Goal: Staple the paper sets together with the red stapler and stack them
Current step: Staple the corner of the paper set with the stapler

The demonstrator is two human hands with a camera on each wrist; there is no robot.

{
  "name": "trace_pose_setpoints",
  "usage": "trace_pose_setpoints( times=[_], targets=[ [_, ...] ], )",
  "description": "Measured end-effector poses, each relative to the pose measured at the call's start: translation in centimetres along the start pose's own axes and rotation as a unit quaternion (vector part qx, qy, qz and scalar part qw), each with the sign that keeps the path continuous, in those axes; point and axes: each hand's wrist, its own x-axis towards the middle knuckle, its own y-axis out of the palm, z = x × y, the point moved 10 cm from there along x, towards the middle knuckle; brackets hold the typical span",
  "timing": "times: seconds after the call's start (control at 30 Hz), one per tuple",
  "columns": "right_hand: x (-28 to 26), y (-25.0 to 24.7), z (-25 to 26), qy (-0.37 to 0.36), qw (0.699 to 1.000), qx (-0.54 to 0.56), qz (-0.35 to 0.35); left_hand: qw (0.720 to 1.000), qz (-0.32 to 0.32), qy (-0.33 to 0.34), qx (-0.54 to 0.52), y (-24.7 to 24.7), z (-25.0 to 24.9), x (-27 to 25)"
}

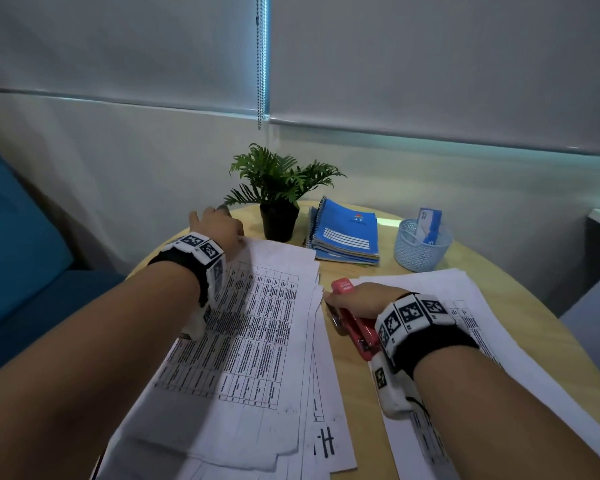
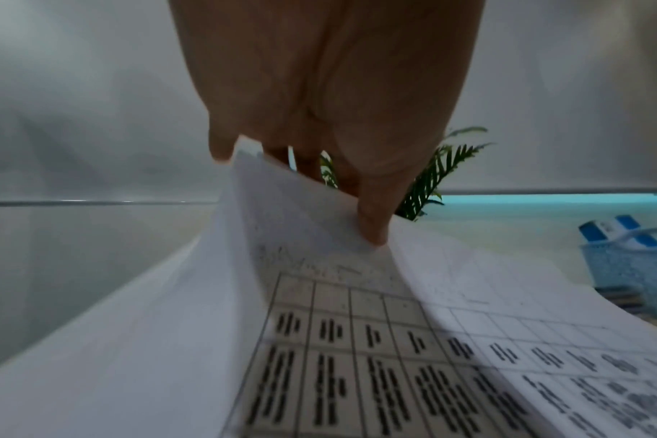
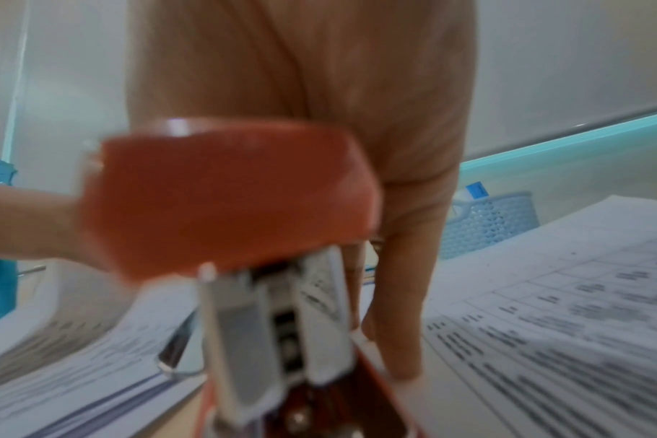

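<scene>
A loose pile of printed table sheets (image 1: 257, 327) covers the left half of the round wooden table (image 1: 357, 372). My left hand (image 1: 215, 226) is at the pile's far corner and pinches a few sheets (image 2: 293, 213) there, lifting that corner. A second stack of printed paper (image 1: 465, 306) lies on the right. Between the two, my right hand (image 1: 364, 303) grips the red stapler (image 1: 357, 327), whose nose points at the left pile's right edge. In the right wrist view the red stapler (image 3: 229, 201) fills the middle, its metal underside showing.
A potted green plant (image 1: 278, 192) stands at the table's far edge. Blue spiral notebooks (image 1: 345, 233) lie right of it, and a light blue mesh cup (image 1: 421, 244) with cards stands further right. A blue seat (image 1: 21, 244) is on the left, beside the wall.
</scene>
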Motion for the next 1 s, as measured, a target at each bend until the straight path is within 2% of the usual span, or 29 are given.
trace_pose_setpoints(
  times=[0.07, 0.2, 0.3, 0.43, 0.53, 0.6, 0.67, 0.73, 0.83, 0.9, 0.97, 1.0],
  targets=[
    [-1.1, 0.5, 0.0, -0.012, 1.000, 0.012, 0.012, 0.999, -0.044, 0.007, -0.029, -2.3, 0.0, -1.3],
    [-3.1, 1.4, 0.4, -0.066, 0.986, 0.149, 0.025, 0.987, -0.013, 0.027, -0.160, -4.2, 0.2, -3.6],
    [-4.8, 1.1, 1.5, -0.131, 0.975, 0.177, -0.003, 0.980, -0.041, 0.049, -0.189, -6.8, -0.3, -5.6],
    [-7.5, 0.6, 2.9, -0.213, 0.936, 0.280, -0.025, 0.973, -0.101, 0.073, -0.196, -11.6, -1.5, -7.7],
    [-9.3, -0.5, 3.5, -0.261, 0.897, 0.356, -0.024, 0.947, -0.130, 0.090, -0.279, -15.2, -2.1, -8.9],
    [-10.6, -1.6, 3.6, -0.265, 0.890, 0.371, -0.027, 0.928, -0.150, 0.099, -0.328, -17.4, -2.5, -9.7],
    [-11.6, -3.4, 3.3, -0.257, 0.894, 0.362, -0.054, 0.925, -0.164, 0.106, -0.325, -18.9, -3.1, -10.4],
    [-12.3, -5.2, 2.7, -0.242, 0.904, 0.345, -0.070, 0.938, -0.140, 0.108, -0.299, -19.0, -3.9, -10.7],
    [-13.2, -7.0, 1.1, -0.218, 0.921, 0.314, -0.077, 0.967, -0.029, 0.112, -0.228, -16.3, -5.4, -11.3],
    [-12.9, -7.5, -0.7, -0.182, 0.942, 0.272, -0.080, 0.974, 0.033, 0.120, -0.189, -13.7, -6.5, -12.0],
    [-12.2, -7.2, -2.6, -0.131, 0.969, 0.195, -0.078, 0.976, 0.076, 0.130, -0.157, -10.8, -7.8, -12.5],
    [-11.8, -7.1, -3.4, -0.104, 0.983, 0.119, -0.090, 0.976, 0.092, 0.138, -0.140, -9.2, -8.6, -12.7]
  ],
)
